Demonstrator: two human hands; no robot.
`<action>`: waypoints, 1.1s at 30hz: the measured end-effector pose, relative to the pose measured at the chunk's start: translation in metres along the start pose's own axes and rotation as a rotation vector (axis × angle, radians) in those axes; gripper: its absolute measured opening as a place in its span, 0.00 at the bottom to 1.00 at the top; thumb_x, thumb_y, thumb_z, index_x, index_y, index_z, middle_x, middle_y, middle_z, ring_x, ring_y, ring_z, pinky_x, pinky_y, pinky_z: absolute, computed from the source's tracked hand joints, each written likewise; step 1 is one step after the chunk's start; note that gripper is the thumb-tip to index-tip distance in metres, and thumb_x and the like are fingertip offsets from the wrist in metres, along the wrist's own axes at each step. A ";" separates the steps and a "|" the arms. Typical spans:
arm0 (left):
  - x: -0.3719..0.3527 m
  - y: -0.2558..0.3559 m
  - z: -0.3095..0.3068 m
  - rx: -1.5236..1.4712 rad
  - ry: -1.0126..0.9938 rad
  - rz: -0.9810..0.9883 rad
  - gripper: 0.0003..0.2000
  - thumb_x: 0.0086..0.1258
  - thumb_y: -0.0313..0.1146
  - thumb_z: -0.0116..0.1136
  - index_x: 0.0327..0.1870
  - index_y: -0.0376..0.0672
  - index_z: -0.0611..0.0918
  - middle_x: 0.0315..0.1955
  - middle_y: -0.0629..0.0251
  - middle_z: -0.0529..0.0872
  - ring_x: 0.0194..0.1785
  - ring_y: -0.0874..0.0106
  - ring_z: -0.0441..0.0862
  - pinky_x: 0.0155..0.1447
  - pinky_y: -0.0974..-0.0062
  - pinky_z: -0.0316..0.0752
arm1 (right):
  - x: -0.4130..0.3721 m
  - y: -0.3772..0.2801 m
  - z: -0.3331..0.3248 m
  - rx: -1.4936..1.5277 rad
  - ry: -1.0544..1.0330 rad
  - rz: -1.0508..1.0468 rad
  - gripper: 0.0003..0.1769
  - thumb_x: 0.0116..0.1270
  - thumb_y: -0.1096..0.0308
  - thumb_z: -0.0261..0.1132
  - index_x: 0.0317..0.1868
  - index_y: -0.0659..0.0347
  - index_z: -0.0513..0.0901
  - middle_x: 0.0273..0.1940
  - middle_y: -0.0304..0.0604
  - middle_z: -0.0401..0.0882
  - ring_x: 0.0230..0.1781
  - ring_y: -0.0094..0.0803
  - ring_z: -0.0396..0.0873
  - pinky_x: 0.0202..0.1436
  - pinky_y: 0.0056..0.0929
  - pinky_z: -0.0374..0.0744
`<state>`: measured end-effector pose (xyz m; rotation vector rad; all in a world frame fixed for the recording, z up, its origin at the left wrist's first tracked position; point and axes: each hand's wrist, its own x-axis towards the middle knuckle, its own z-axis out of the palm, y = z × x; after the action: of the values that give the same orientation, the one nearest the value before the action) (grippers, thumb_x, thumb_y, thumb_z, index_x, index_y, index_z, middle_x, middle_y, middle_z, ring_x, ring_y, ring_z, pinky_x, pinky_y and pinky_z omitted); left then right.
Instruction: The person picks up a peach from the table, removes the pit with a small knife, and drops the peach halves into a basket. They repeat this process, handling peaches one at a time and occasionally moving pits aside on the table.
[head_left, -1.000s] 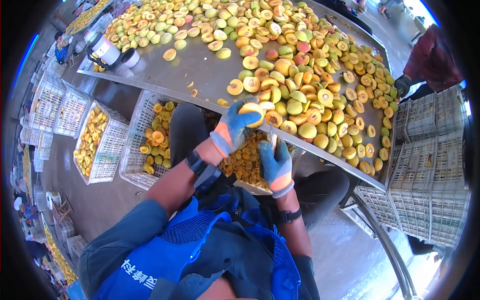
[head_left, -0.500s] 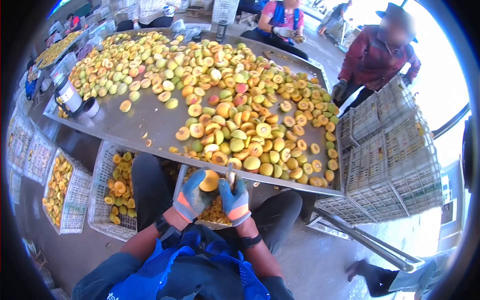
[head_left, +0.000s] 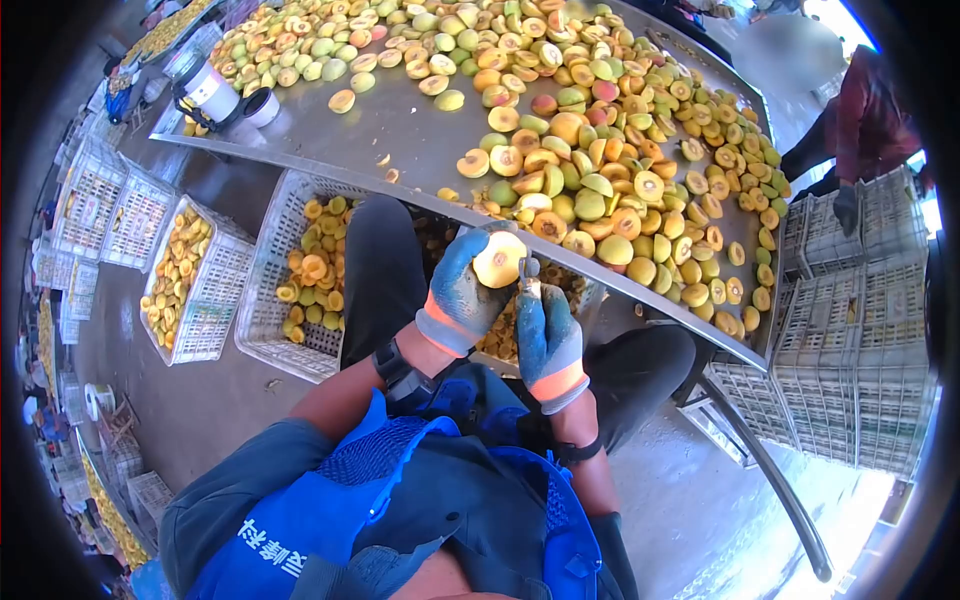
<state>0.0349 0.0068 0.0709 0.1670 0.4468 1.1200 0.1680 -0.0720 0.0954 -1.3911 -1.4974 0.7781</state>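
Note:
Above my lap, just off the table's front edge, my left hand (head_left: 468, 290), in a blue and grey glove with an orange band, is closed around a halved yellow fruit (head_left: 500, 261), its pale inner side showing. Close to its right, my right hand (head_left: 549, 345), in a matching glove, grips a small metal tool (head_left: 529, 273) whose tip is beside the fruit. Many halved and whole yellow-green fruits (head_left: 597, 184) lie heaped on the metal table (head_left: 330, 115). Under my hands, a crate of cut pieces (head_left: 497, 344) is partly hidden.
White crates of fruit (head_left: 262, 315), (head_left: 215, 308) stand on the floor at left. Stacked crates (head_left: 850, 350) and a curved metal bar (head_left: 775, 485) are at right, near a person in dark red (head_left: 868, 120). A white container (head_left: 208, 92) and dark cup (head_left: 262, 107) sit on the table.
The view has shifted, so the table and my hands appear farther right. The fruit in my left hand now shows a pale face, with the tool's tip next to it.

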 end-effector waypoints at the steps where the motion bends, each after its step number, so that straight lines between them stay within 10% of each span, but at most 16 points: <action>1: -0.002 0.000 0.003 -0.002 -0.011 0.006 0.22 0.73 0.45 0.52 0.57 0.37 0.79 0.46 0.50 0.87 0.49 0.55 0.87 0.59 0.58 0.82 | 0.002 -0.001 0.002 0.009 -0.012 0.026 0.09 0.79 0.73 0.58 0.54 0.69 0.79 0.33 0.56 0.82 0.32 0.49 0.85 0.34 0.40 0.79; 17: -0.019 -0.009 0.003 0.492 -0.072 0.315 0.13 0.78 0.25 0.52 0.60 0.40 0.74 0.50 0.60 0.82 0.51 0.69 0.84 0.57 0.71 0.82 | 0.002 -0.012 0.023 -0.031 -0.075 0.194 0.12 0.80 0.65 0.56 0.47 0.69 0.76 0.32 0.67 0.82 0.36 0.65 0.84 0.36 0.50 0.79; 22: -0.018 -0.011 0.000 0.607 -0.045 0.351 0.12 0.83 0.37 0.47 0.58 0.42 0.75 0.48 0.60 0.82 0.49 0.67 0.84 0.55 0.69 0.82 | 0.002 -0.010 0.022 0.035 -0.089 0.183 0.18 0.81 0.59 0.55 0.48 0.70 0.75 0.30 0.71 0.81 0.34 0.70 0.81 0.34 0.58 0.78; 28: -0.020 -0.006 0.008 0.344 -0.064 0.186 0.15 0.80 0.44 0.50 0.53 0.42 0.78 0.45 0.58 0.83 0.46 0.65 0.84 0.52 0.68 0.82 | -0.003 -0.009 0.017 0.372 -0.195 0.360 0.14 0.83 0.64 0.55 0.54 0.69 0.78 0.28 0.41 0.80 0.25 0.29 0.78 0.28 0.28 0.74; 33: -0.012 -0.006 -0.007 0.264 -0.158 0.085 0.18 0.78 0.48 0.52 0.50 0.39 0.80 0.43 0.57 0.84 0.43 0.64 0.84 0.50 0.66 0.83 | 0.002 -0.030 0.001 0.636 -0.296 0.551 0.17 0.85 0.57 0.53 0.48 0.62 0.80 0.22 0.30 0.70 0.17 0.15 0.64 0.20 0.17 0.61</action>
<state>0.0322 -0.0075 0.0658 0.5063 0.4478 1.1183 0.1558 -0.0752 0.1224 -1.2176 -0.9208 1.6954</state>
